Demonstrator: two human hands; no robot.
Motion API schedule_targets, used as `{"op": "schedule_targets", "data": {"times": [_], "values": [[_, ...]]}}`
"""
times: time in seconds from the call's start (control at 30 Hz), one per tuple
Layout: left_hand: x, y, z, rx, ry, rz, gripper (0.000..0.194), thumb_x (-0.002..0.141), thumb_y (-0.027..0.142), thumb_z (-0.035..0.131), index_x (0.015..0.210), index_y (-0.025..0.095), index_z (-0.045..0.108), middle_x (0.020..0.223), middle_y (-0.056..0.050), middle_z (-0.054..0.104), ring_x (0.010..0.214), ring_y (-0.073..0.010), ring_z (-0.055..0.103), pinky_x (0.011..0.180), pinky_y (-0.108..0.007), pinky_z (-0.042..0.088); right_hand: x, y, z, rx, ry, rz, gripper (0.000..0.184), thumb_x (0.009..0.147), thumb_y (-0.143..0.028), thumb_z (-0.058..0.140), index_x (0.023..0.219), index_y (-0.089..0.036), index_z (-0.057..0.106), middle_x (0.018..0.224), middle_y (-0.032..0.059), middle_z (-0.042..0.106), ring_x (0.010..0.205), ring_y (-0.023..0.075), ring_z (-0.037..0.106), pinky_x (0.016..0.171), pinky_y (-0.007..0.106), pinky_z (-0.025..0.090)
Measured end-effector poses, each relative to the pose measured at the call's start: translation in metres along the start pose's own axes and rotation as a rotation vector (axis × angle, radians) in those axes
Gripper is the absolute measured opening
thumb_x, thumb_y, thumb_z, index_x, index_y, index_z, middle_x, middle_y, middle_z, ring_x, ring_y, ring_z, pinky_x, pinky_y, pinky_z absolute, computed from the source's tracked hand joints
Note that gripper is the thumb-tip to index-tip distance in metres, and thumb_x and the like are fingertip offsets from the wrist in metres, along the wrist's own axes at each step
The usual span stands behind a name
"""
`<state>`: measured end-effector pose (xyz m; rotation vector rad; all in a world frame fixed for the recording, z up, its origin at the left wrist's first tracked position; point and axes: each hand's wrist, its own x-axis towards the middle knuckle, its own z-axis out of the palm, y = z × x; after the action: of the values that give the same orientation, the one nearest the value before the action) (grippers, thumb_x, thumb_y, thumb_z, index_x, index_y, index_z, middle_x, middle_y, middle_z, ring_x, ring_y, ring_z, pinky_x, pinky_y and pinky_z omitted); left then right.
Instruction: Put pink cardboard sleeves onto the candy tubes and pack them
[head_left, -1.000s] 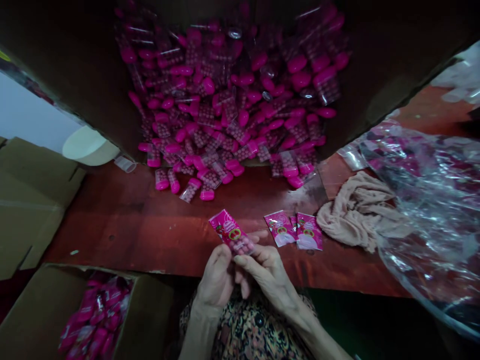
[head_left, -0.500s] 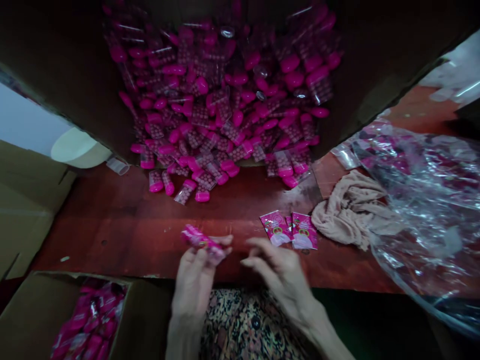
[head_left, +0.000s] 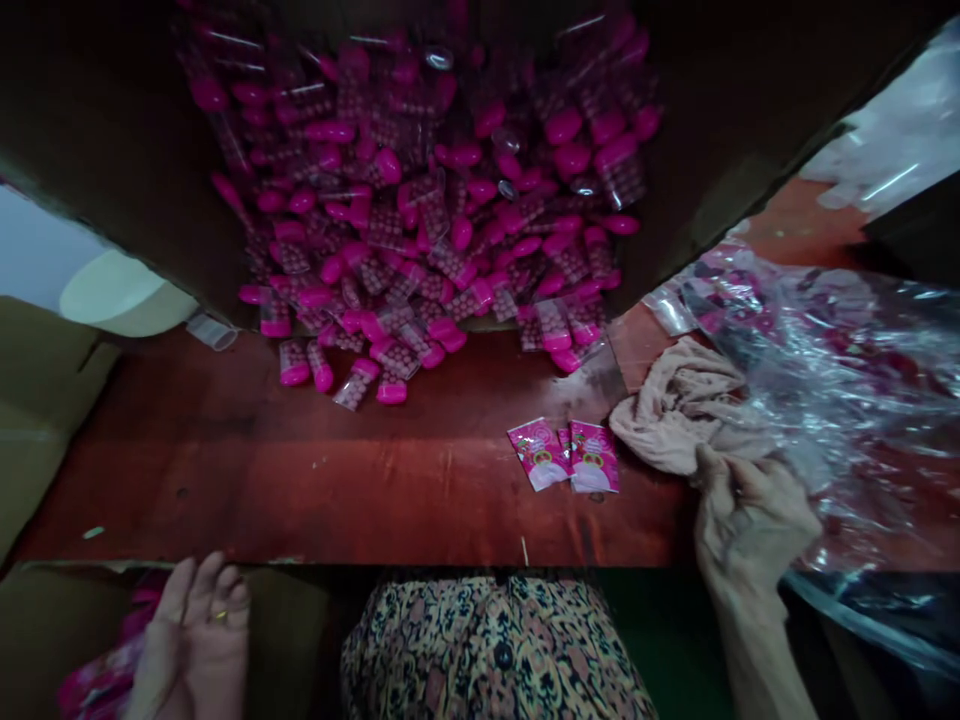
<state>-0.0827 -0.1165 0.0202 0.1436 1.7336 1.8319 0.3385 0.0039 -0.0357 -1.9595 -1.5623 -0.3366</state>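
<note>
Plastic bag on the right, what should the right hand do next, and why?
Probably draw one packet out of the clear plastic bag with the right hand: that hand is already at the bag, pink packets seem to show through the plastic, and the left hand, open over the cardboard box, looks free.

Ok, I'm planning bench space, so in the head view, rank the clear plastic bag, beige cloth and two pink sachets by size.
1. Clear plastic bag
2. Beige cloth
3. Two pink sachets, alike in size, so unranked
</note>
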Motion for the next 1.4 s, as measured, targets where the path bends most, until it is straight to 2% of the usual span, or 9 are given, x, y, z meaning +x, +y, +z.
{"op": "schedule_targets", "data": {"times": [0.13, 0.27, 0.47, 0.6, 0.77, 0.9, 1.03, 1.23, 1.4], "values": [[-0.018, -0.001, 0.048, 0.008, -0.128, -0.062, 0.02, 0.064, 0.028, 0.072, 0.082, 0.021, 0.069, 0.081, 0.0, 0.071, 0.076, -0.0135, 0.064, 0.068, -0.021, 0.053, 0.012, -0.011, -0.009, 0.042, -0.006, 0.042, 0.044, 0.085, -0.049, 0.045, 0.067, -0.016, 0.067, 0.059, 0.0093, 0.056, 0.056, 0.0234, 0.052, 0.054, 0.035, 0.04], [-0.041, -0.002, 0.082, 0.026, -0.259, -0.105, 0.022, 0.059, 0.027, 0.077, 0.078, 0.017, 0.07, 0.075, -0.003, 0.072, 0.071, -0.016, 0.066, 0.066, -0.024, 0.054, 0.009, -0.029, -0.012, -0.009, 0.023, -0.082, 0.045, 0.087, -0.045, 0.044, 0.099, -0.008, 0.066, 0.091, 0.0187, 0.061, 0.085, 0.0299, 0.054, 0.074, 0.041, 0.041], [-0.055, -0.034, 0.112, -0.014, -0.445, -0.478, 0.02, 0.061, 0.023, 0.076, 0.077, 0.013, 0.069, 0.074, -0.007, 0.071, 0.067, -0.0146, 0.065, 0.064, -0.024, 0.052, 0.013, -0.03, 0.009, 0.027, -0.085, -0.169, 0.04, 0.089, -0.041, 0.04, 0.069, -0.016, 0.064, 0.073, 0.0114, 0.058, 0.072, 0.0249, 0.049, 0.065, 0.037, 0.041], [-0.062, -0.043, 0.121, 0.008, -0.486, -0.514, 0.019, 0.061, 0.024, 0.076, 0.075, 0.012, 0.068, 0.072, -0.008, 0.071, 0.067, -0.0144, 0.064, 0.063, -0.024, 0.05, 0.024, -0.032, 0.01, 0.005, -0.098, -0.151, 0.04, 0.091, -0.033, 0.033, 0.069, -0.016, 0.062, 0.07, 0.0102, 0.053, 0.07, 0.0244, 0.047, 0.067, 0.041, 0.04], [-0.062, -0.047, 0.125, 0.019, -0.509, -0.493, 0.018, 0.064, 0.023, 0.074, 0.076, 0.012, 0.068, 0.073, -0.007, 0.071, 0.067, -0.0136, 0.064, 0.064, -0.023, 0.049, 0.004, -0.076, 0.001, 0.136, -0.062, -0.152, 0.032, 0.086, -0.037, 0.052, 0.104, -0.013, 0.062, 0.105, 0.0155, 0.055, 0.097, 0.0289, 0.046, 0.087, 0.047, 0.036], [-0.061, -0.05, 0.127, 0.013, -0.507, -0.501, 0.018, 0.063, 0.024, 0.075, 0.075, 0.012, 0.067, 0.073, -0.008, 0.071, 0.065, -0.0133, 0.064, 0.063, -0.023, 0.049, -0.021, -0.106, 0.005, 0.347, -0.216, -0.245, 0.016, 0.085, -0.028, 0.055, 0.078, -0.019, 0.067, 0.084, 0.0074, 0.058, 0.088, 0.0244, 0.042, 0.075, 0.039, 0.041], [-0.06, -0.052, 0.125, 0.005, -0.512, -0.495, 0.016, 0.065, 0.022, 0.073, 0.077, 0.013, 0.067, 0.074, -0.007, 0.071, 0.065, -0.0132, 0.063, 0.063, -0.023, 0.049, -0.026, -0.11, 0.013, 0.37, -0.196, -0.221, 0.023, 0.085, -0.023, 0.055, 0.065, -0.018, 0.064, 0.074, 0.0066, 0.056, 0.083, 0.0235, 0.04, 0.07, 0.036, 0.041], [-0.062, -0.052, 0.125, 0.04, -0.554, -0.455, 0.015, 0.067, 0.024, 0.072, 0.078, 0.014, 0.068, 0.075, -0.007, 0.071, 0.068, -0.0141, 0.064, 0.066, -0.024, 0.048, -0.019, -0.109, 0.007, 0.408, -0.106, -0.251, 0.016, 0.084, -0.019, 0.057, 0.07, -0.019, 0.067, 0.075, 0.0059, 0.057, 0.081, 0.0225, 0.042, 0.069, 0.034, 0.041], [-0.07, -0.053, 0.145, 0.12, -0.771, -0.363, 0.028, 0.073, 0.034, 0.067, 0.089, 0.011, 0.07, 0.085, -0.012, 0.072, 0.081, -0.0184, 0.063, 0.071, -0.026, 0.047, -0.023, -0.124, -0.014, 0.559, -0.055, -0.387, 0.012, 0.078, -0.01, 0.064, 0.077, -0.022, 0.069, 0.082, 0.006, 0.061, 0.089, 0.0224, 0.046, 0.074, 0.035, 0.043]]}}
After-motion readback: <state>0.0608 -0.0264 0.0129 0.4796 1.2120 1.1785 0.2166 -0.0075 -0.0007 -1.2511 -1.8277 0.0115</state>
